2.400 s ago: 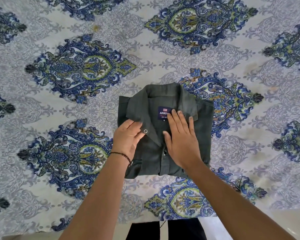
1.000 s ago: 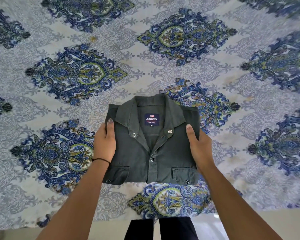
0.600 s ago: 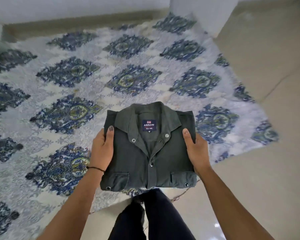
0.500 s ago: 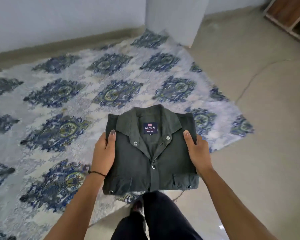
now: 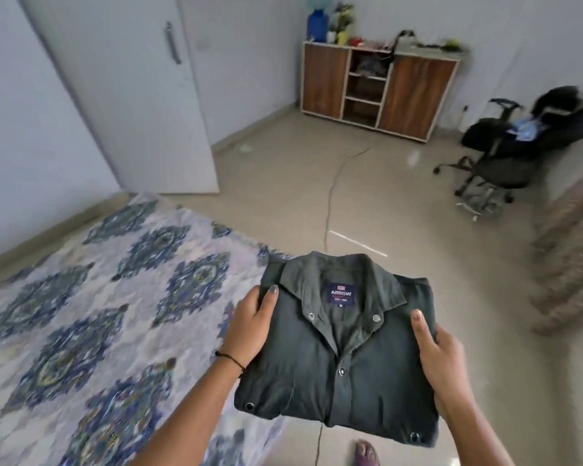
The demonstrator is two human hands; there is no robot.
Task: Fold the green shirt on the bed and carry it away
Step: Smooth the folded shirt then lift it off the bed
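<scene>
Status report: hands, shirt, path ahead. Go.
Left hand and right hand grip folded green shirt by its sides, clear of the bed. Cable crosses floor ahead; office chair far right.

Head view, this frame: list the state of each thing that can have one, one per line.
green shirt: folded, collar up, lifted off the bed
left hand: gripping the shirt's left edge
right hand: gripping the shirt's right edge
bed: sheet spread, nothing on it
wardrobe door: shut
cabinet: side doors shut, middle shelves open
office chair: tilted, draped with clothes
</scene>
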